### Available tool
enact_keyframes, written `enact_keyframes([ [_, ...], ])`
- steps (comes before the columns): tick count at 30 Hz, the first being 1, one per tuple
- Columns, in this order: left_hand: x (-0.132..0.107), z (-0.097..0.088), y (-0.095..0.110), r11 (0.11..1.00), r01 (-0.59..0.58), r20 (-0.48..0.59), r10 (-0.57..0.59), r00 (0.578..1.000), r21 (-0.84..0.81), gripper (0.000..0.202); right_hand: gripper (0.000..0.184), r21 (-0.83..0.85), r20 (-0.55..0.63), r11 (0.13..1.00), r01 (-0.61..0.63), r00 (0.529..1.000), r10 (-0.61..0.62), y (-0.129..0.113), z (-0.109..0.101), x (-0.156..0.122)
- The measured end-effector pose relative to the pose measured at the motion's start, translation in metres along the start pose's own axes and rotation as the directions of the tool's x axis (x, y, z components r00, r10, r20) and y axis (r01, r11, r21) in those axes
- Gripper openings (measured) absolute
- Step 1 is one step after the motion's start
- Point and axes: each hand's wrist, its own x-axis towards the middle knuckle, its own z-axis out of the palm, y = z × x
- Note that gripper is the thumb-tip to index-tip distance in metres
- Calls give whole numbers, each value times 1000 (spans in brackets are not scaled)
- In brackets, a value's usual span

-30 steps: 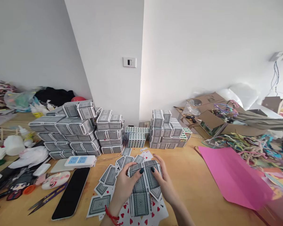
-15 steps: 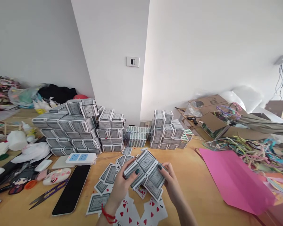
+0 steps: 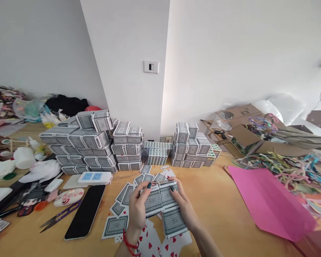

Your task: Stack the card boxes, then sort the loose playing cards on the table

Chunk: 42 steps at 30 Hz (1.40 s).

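Observation:
Between my two hands is a block built of playing cards, showing grey-green patterned backs. My left hand grips its left side, thumb on top and fingers hidden beneath. My right hand closes on the upper right part, its thumb pressed on the top face. A lower square section of card backs juts toward me under my right hand. Loose face-up cards with red hearts lie below the block. More face-down cards spread to the left of my left hand.
Stacked card blocks stand at the back left, with another stack right of centre. A black phone, scissors and a power strip lie left. Pink paper, tangled cords and an open cardboard box occupy the right.
The card block has turned in my hands from a slanted to a squarer position and come slightly lower. My right hand has shifted left, nearer my left hand. The view has moved slightly.

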Motion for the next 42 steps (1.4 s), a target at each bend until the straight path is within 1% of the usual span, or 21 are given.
enact_keyframes([
  [2,-1,1,-2,999,-35,-14,35,999,9,30,39,-15,-38,999,33,999,-33,3,1,-1],
  [3,0,1,-3,999,-50,6,50,999,22,29,39,-13,-54,999,37,998,-37,6,1,-1],
  [5,6,1,-8,997,-60,100,55,993,55,27,40,15,-64,1000,7,998,-6,12,-1,-1],
  [7,16,2,-13,996,-38,209,20,978,84,26,39,44,-55,998,-45,997,47,19,-5,2],
  [9,26,3,-18,998,-34,247,18,969,60,28,38,55,-54,996,-71,996,74,21,-9,7],
  [11,32,6,-21,997,-67,177,73,981,-40,33,36,89,-107,994,-61,992,70,22,-11,14],
  [14,27,14,-25,976,-74,28,82,996,-207,43,33,229,-286,973,9,956,59,25,-10,24],
  [15,22,17,-28,969,-57,19,64,998,-239,46,32,264,-332,964,39,942,53,28,-9,26],
  [16,17,20,-30,965,-37,46,50,998,-258,48,32,278,-359,958,66,933,39,30,-9,28],
  [17,13,21,-33,970,-14,72,32,997,-245,49,32,266,-366,960,86,931,18,32,-9,28],
  [19,7,19,-38,983,10,36,-3,999,-182,52,34,192,-338,977,93,941,-23,34,-13,27],
  [20,8,16,-38,987,31,45,-24,999,-157,49,35,147,-313,985,85,949,-35,32,-15,26],
  [22,12,7,-35,991,63,145,-45,988,-119,36,38,94,-251,994,54,968,-29,25,-21,23],
  [24,17,-1,-25,997,23,264,-2,964,-78,27,45,118,-167,993,22,986,-2,15,-23,19],
  [26,19,-5,-13,999,-30,376,35,926,-19,21,54,157,-116,987,16,993,2,9,-19,15],
  [29,14,-3,1,998,-61,443,43,895,25,25,64,191,-169,981,28,986,5,10,-6,8],
  [31,10,0,4,997,-61,468,31,883,47,27,67,194,-222,980,40,975,4,15,0,4],
  [33,9,2,3,997,-53,494,22,869,48,26,70,185,-242,982,38,970,8,18,-1,3],
  [35,10,4,0,999,-32,505,16,863,24,24,71,170,-235,985,20,972,21,19,-8,4],
  [38,13,5,-6,999,37,471,-23,882,-20,25,69,161,-251,987,17,968,24,17,-26,11],
  [42,10,8,-11,989,144,448,-113,887,-37,41,64,229,-294,971,66,956,5,10,-46,10],
])
